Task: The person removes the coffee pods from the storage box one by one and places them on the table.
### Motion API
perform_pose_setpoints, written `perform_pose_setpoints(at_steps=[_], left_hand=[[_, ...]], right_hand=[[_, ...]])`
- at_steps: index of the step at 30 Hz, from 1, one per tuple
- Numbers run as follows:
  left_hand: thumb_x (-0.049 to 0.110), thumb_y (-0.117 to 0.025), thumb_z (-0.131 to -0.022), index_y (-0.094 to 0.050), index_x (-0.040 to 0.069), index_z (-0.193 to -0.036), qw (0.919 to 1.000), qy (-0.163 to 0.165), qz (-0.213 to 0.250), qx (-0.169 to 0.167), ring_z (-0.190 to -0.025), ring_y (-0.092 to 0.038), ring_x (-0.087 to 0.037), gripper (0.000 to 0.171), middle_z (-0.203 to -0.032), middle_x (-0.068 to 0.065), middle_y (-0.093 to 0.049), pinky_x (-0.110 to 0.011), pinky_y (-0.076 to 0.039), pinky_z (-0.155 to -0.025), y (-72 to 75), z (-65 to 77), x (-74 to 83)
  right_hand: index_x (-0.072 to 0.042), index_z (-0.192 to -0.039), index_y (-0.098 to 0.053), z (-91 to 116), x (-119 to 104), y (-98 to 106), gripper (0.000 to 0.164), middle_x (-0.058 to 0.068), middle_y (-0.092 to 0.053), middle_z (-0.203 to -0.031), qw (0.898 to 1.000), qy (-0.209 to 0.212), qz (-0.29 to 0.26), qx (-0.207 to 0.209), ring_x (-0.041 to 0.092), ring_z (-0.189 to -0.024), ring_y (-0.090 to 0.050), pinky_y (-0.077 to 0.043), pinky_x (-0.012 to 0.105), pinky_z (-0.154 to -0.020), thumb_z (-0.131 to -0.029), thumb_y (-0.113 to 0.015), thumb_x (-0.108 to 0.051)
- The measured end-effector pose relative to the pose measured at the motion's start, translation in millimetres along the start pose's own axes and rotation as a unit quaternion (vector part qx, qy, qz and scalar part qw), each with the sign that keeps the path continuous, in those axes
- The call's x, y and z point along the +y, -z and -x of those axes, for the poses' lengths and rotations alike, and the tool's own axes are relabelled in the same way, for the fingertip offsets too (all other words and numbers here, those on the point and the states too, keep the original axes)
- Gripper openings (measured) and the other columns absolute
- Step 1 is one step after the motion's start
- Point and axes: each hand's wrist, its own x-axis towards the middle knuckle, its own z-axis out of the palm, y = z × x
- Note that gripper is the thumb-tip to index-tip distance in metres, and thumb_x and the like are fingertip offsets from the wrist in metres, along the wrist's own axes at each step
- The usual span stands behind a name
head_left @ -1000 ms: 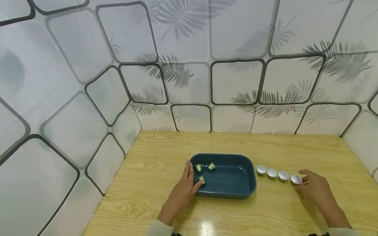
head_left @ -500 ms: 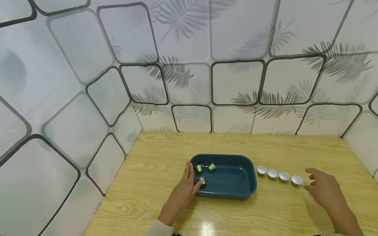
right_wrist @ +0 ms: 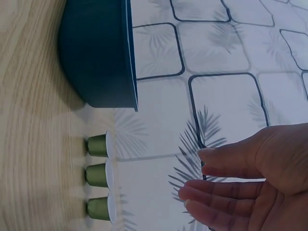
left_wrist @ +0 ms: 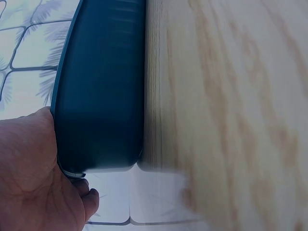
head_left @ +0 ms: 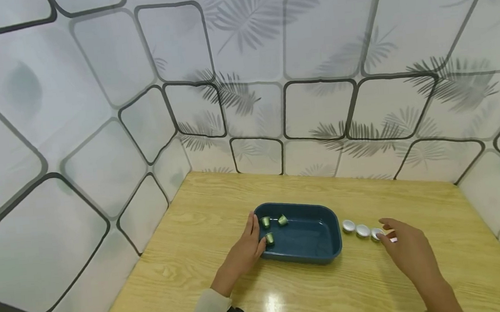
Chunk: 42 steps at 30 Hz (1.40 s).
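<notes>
Around the near left corner of the dark blue tray (head_left: 314, 240) goes my left hand (head_left: 241, 253): fingers straight and together along the outside, thumb over the rim, so that corner is held between them. Just past the thumb's tip, inside, sits one green capsule (head_left: 269, 238), too close to call whether they touch. Beyond it, beside my left fingertips, there's a second green capsule (head_left: 265, 222), and a third green capsule (head_left: 283, 220) just to its right.

Over the right wall now, onto the wooden counter (head_left: 331, 286): a slanting row of green cups, white lids up, leading toward my right fingers. Farthest from them is the first cup (head_left: 348, 226), then the middle cup (head_left: 362, 231), then the last cup (head_left: 374, 233), which a fingertip partly covers in the head view. And my right hand (head_left: 409, 251) hangs above that end, fingers loosely bent, apart from the thumb, nothing visible between them from the wrist. Behind them peeks another white lid (head_left: 393, 239); touching or not, I can't tell.
</notes>
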Motion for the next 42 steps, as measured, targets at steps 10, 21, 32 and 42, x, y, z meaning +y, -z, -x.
perform_pose_setpoints(at_steps=[10,21,32,42], left_hand=[[0.023,-0.041,-0.11,-0.01,-0.012,-0.157,0.9999,-0.001,-0.008,0.006,-0.149,-0.028,-0.036,0.066,-0.166,-0.026,0.003,-0.04,-0.048,-0.103,-0.2,-0.7,0.4],[0.02,-0.04,-0.11,-0.009,-0.012,-0.158,1.0,0.0,0.003,0.003,-0.149,-0.028,-0.036,0.066,-0.167,-0.026,0.004,-0.04,-0.049,-0.1,0.9,-0.5,1.7],[0.017,-0.042,-0.108,-0.01,-0.014,-0.156,1.0,-0.006,-0.001,0.008,-0.147,-0.032,-0.039,0.066,-0.165,-0.029,0.001,-0.04,-0.051,-0.096,2.3,0.0,1.8],[0.016,-0.043,-0.108,-0.012,-0.016,-0.156,0.9998,-0.011,-0.004,0.014,-0.147,-0.032,-0.039,0.065,-0.165,-0.03,0.0,-0.04,-0.051,-0.097,0.9,-0.5,0.5]], right_hand=[[0.004,-0.119,-0.071,-12.9,-28.9,-36.0,0.033,0.016,-0.074,-0.103,0.996,0.07,-0.054,-0.009,0.025,-0.081,-0.071,-0.057,0.031,-0.065,-0.086,-0.078,0.0],[0.002,-0.123,-0.07,-26.2,-45.6,-61.3,0.035,0.016,-0.073,-0.11,0.991,0.087,-0.067,-0.081,0.021,-0.085,-0.071,-0.058,0.03,-0.069,-0.089,-0.077,-0.005],[-0.001,-0.123,-0.07,-40.7,-57.4,-81.5,0.035,0.011,-0.073,-0.111,0.986,0.111,-0.048,-0.119,0.02,-0.087,-0.071,-0.057,0.03,-0.071,-0.089,-0.077,-0.003],[-0.003,-0.127,-0.07,-49.5,-66.5,-95.8,0.04,0.013,-0.071,-0.117,0.98,0.093,-0.035,-0.17,0.021,-0.091,-0.069,-0.057,0.037,-0.074,-0.088,-0.075,0.003]])
